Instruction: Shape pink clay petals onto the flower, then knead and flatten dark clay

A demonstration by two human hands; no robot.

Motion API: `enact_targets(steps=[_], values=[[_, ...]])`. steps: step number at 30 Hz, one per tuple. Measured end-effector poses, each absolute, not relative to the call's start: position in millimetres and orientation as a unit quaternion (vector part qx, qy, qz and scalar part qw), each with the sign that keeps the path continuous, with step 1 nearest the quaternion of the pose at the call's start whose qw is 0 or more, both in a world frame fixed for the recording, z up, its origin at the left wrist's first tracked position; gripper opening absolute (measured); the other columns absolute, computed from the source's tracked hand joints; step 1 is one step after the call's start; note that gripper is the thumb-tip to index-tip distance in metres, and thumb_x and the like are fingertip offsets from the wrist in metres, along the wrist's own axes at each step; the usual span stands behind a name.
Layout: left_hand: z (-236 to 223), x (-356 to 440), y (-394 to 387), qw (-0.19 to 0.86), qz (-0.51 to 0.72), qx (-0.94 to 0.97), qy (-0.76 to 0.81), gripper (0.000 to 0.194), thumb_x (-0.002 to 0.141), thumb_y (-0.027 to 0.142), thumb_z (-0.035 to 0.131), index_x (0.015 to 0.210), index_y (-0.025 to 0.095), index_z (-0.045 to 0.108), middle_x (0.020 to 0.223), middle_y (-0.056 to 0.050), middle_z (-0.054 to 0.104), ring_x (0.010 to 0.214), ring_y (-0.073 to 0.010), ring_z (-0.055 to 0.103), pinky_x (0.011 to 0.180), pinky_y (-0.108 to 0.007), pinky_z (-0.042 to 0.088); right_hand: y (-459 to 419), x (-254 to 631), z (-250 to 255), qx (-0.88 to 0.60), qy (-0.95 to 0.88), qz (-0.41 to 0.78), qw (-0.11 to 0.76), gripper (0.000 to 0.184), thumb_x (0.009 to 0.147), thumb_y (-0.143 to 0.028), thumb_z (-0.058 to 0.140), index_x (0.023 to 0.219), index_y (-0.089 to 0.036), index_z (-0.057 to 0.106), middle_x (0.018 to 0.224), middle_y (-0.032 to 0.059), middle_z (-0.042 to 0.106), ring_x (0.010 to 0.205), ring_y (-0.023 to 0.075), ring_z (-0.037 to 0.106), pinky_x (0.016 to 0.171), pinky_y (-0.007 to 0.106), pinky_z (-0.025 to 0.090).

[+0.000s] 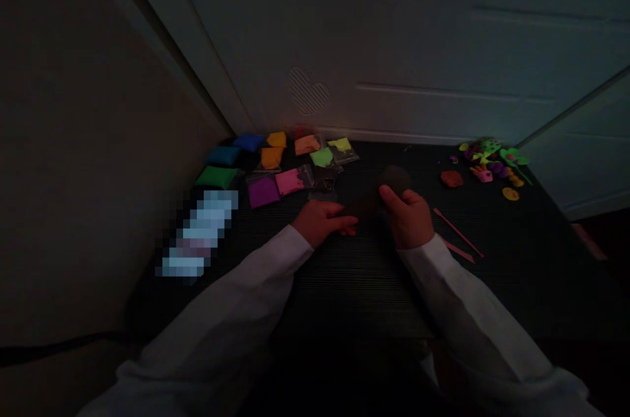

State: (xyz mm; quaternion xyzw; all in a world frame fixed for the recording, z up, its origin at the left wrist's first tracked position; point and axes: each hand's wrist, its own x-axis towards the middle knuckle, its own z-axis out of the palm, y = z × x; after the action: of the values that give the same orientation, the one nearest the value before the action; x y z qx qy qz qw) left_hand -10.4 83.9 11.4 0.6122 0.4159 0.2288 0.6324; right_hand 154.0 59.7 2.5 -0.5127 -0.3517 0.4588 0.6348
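Observation:
My right hand [409, 217] is closed around a dark rounded lump of modelling clay [394, 176], with the thumb pressed on its near side. My left hand [325, 221] is level with it, to the left, its fingers bent together and pointing right. A dim dark strip [365, 205] spans the gap between the hands; in this low light I cannot tell whether it belongs to the lump. Just beyond my left hand lies a clear packet with dark contents [325, 182]. Two thin pink modelling tools, one of them a stick [460, 233], lie right of my right hand.
Coloured clay packets, including pink [290, 181], purple [263, 192] and green [217, 176], line the back left of the black table [354, 292]. A blurred bright screen [199, 236] is at left. A red lump [451, 178] and small colourful clay figures [485, 171] sit back right.

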Motion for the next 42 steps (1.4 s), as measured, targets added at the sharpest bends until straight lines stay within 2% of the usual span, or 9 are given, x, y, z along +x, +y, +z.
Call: enact_targets(steps=[5, 10, 14, 20, 24, 30, 33, 38, 42], values=[[9.5, -9.5, 84.4, 0.645, 0.229, 0.61, 0.399, 0.02, 0.063, 0.026, 0.064, 0.077, 0.013, 0.062, 0.068, -0.002, 0.067, 0.061, -0.011, 0.061, 0.06, -0.023, 0.049, 60.5, 156.3, 0.8, -0.512, -0.351, 0.452, 0.64, 0.024, 0.061, -0.037, 0.066, 0.072, -0.016, 0.063, 0.069, 0.0002, 0.062, 0.066, 0.014, 0.056, 0.06, 0.027, 0.043], [7.8, -8.2, 85.2, 0.65, 0.222, 0.611, 0.394, 0.018, 0.069, 0.028, 0.058, 0.071, 0.01, 0.062, 0.066, -0.005, 0.067, 0.058, -0.0111, 0.061, 0.058, -0.024, 0.05, 61.2, 156.7, 0.1, -0.507, -0.35, 0.452, 0.645, 0.023, 0.062, -0.037, 0.064, 0.074, -0.017, 0.064, 0.07, -0.0005, 0.062, 0.067, 0.0139, 0.056, 0.061, 0.027, 0.043], [5.6, -9.8, 85.1, 0.632, 0.222, 0.63, 0.392, 0.022, 0.068, 0.031, 0.059, 0.074, 0.009, 0.064, 0.068, -0.006, 0.068, 0.061, -0.0136, 0.062, 0.061, -0.027, 0.05, 61.3, 156.3, 1.3, -0.501, -0.346, 0.456, 0.648, 0.024, 0.061, -0.036, 0.065, 0.076, -0.017, 0.064, 0.074, 0.0002, 0.063, 0.07, 0.0144, 0.056, 0.064, 0.028, 0.043], [9.7, -14.0, 82.2, 0.553, 0.286, 0.671, 0.404, 0.052, 0.062, 0.037, 0.065, 0.11, 0.018, 0.054, 0.105, -0.005, 0.062, 0.092, -0.0191, 0.058, 0.083, -0.032, 0.044, 59.0, 152.5, 6.1, -0.485, -0.344, 0.498, 0.631, 0.021, 0.06, -0.035, 0.067, 0.072, -0.018, 0.064, 0.071, -0.0004, 0.064, 0.066, 0.0132, 0.056, 0.064, 0.027, 0.045], [17.2, -15.9, 81.2, 0.505, 0.308, 0.689, 0.418, 0.037, 0.067, 0.038, 0.06, 0.098, 0.019, 0.061, 0.101, -0.002, 0.063, 0.093, -0.0183, 0.057, 0.086, -0.029, 0.041, 55.9, 149.0, 6.2, -0.48, -0.351, 0.532, 0.603, 0.021, 0.059, -0.034, 0.068, 0.072, -0.018, 0.065, 0.066, -0.0007, 0.063, 0.061, 0.0131, 0.056, 0.06, 0.027, 0.045], [20.7, -15.2, 79.4, 0.472, 0.311, 0.698, 0.439, 0.024, 0.072, 0.038, 0.055, 0.077, 0.018, 0.067, 0.078, 0.001, 0.068, 0.074, -0.0149, 0.061, 0.071, -0.024, 0.046, 54.8, 146.8, 2.6, -0.487, -0.365, 0.533, 0.588, 0.023, 0.058, -0.034, 0.069, 0.074, -0.018, 0.065, 0.069, -0.0013, 0.064, 0.062, 0.0127, 0.055, 0.061, 0.027, 0.044], [20.2, -14.7, 79.1, 0.463, 0.315, 0.701, 0.442, 0.024, 0.072, 0.037, 0.055, 0.077, 0.018, 0.067, 0.078, 0.001, 0.068, 0.073, -0.0141, 0.061, 0.071, -0.023, 0.046, 54.3, 146.7, 3.2, -0.49, -0.374, 0.531, 0.582, 0.022, 0.059, -0.035, 0.068, 0.074, -0.018, 0.065, 0.069, -0.0015, 0.064, 0.062, 0.0122, 0.055, 0.062, 0.026, 0.043], [18.2, -14.8, 80.6, 0.457, 0.326, 0.698, 0.444, 0.028, 0.069, 0.037, 0.058, 0.091, 0.021, 0.065, 0.091, 0.001, 0.067, 0.083, -0.0151, 0.06, 0.078, -0.025, 0.045, 50.5, 145.4, 7.8, -0.508, -0.388, 0.53, 0.557, 0.02, 0.059, -0.034, 0.068, 0.069, -0.017, 0.064, 0.061, -0.0029, 0.061, 0.054, 0.0101, 0.052, 0.052, 0.023, 0.04], [17.2, -14.8, 80.0, 0.444, 0.341, 0.689, 0.46, 0.024, 0.07, 0.036, 0.057, 0.084, 0.019, 0.066, 0.086, 0.0, 0.068, 0.078, -0.0153, 0.061, 0.077, -0.026, 0.046, 48.3, 142.0, 11.0, -0.512, -0.398, 0.527, 0.549, 0.021, 0.06, -0.035, 0.067, 0.071, -0.017, 0.064, 0.065, -0.0025, 0.063, 0.058, 0.011, 0.053, 0.055, 0.024, 0.042]])
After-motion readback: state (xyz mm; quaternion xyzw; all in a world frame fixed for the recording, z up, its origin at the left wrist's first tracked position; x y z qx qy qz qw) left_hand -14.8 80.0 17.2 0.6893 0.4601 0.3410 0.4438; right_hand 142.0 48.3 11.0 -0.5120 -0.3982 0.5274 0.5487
